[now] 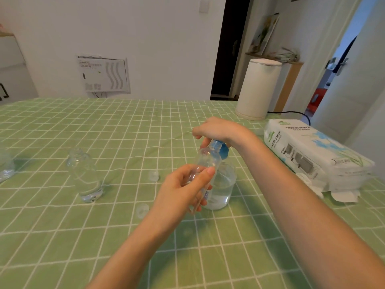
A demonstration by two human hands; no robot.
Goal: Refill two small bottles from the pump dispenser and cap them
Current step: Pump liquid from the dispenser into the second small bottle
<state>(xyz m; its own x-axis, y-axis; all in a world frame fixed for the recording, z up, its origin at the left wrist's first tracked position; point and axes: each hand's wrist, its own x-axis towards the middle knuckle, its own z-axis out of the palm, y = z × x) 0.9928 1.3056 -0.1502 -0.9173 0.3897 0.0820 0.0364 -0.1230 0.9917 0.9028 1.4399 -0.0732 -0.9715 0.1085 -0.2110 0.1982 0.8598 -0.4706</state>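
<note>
My left hand [187,188] grips a small clear bottle [208,159], tilted with its open mouth up under the blue pump head [221,149] of the clear pump dispenser [223,184]. My right hand [216,130] rests on top of that pump head, fingers curled over it. The dispenser stands on the table and holds clear liquid in its lower part. A second small clear bottle [85,174] stands upright and uncapped to the left. Two clear caps lie on the cloth: one cap [153,176] between the bottles, another cap [142,210] nearer me.
A green checked tablecloth [125,126] covers the table. A tissue paper pack [312,151] lies at the right, with crumpled tissue [341,195] beside it. A white cylindrical appliance [258,88] stands at the back right. Another clear bottle [6,165] sits at the left edge.
</note>
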